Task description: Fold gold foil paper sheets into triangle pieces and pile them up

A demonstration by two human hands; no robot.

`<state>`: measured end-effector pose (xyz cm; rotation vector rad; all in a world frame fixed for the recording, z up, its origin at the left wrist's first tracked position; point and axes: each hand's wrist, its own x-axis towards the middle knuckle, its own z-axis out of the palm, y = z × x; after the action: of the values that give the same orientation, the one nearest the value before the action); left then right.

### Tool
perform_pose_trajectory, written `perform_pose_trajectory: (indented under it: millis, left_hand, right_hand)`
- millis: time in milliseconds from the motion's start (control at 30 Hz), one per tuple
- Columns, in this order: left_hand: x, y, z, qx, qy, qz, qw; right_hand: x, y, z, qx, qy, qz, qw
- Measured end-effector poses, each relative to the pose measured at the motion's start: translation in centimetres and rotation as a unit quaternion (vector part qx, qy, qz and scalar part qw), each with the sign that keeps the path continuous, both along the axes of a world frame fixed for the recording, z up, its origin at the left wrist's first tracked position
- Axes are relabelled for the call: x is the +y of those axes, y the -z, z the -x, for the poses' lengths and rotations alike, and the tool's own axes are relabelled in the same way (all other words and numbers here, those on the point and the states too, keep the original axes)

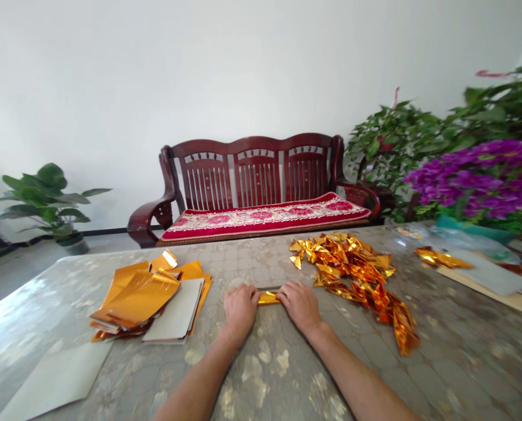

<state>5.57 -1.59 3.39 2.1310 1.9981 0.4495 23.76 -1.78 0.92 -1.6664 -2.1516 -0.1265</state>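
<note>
A narrow folded strip of gold foil paper [268,298] lies level on the table between my two hands. My left hand [240,304] grips its left end with the fingers closed. At its right end, my right hand [300,304] pinches the paper in the same way. To the left sits a loose stack of gold foil sheets [133,292], with a sheet showing its pale back [175,313] at its right side. A heap of folded gold foil pieces [353,263] spreads to the right of my right hand.
A pale sheet [59,374] lies at the table's front left. At the right are a board [498,292], a single gold piece [443,258], clear plastic and purple flowers [480,175]. Behind the table [243,263] stands a wooden bench [256,175].
</note>
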Motion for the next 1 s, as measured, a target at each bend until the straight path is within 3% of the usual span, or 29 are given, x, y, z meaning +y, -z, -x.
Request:
perform_pose_trajectory:
  millis: [400, 767, 1000]
  left_hand:
    - [0.5, 2.1, 0.7, -0.054, 0.001, -0.030, 0.998]
    - [1.0, 1.8, 1.0, -0.041, 0.016, -0.003, 0.999]
    - [1.2, 1.7, 1.0, -0.027, 0.014, 0.015, 0.999]
  right_hand:
    - [0.0, -0.1, 0.1, -0.001, -0.009, 0.013, 1.000]
    - [0.7, -1.3, -0.2, 0.020, -0.005, 0.068, 0.997]
    - [0.5, -0.4, 0.5, 0.008, 0.033, 0.014, 0.999]
